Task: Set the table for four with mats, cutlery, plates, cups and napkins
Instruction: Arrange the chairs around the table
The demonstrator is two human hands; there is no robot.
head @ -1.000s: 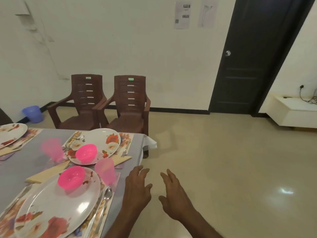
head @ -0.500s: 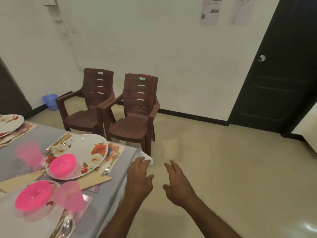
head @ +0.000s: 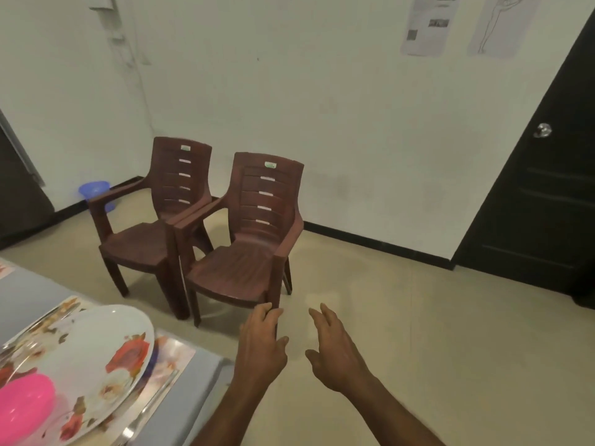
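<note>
Plate [head: 80,358]: floral, on a mat [head: 170,352] at the table [head: 206,368] corner, lower left; a pink bowl [head: 22,403] sits on it, cutlery [head: 145,413] beside it.
Hands: left hand [head: 262,349] and right hand [head: 336,352] are apart, fingers loose, holding nothing, out past the table edge over the floor.
Chairs [head: 231,239]: two, side by side near the wall, ahead of the hands.
Risk: the left forearm passes close to the corner; a careless swing could catch the cloth or mat and drag the plate off.
Risk: pulling a chair in fast could jolt the table.
</note>
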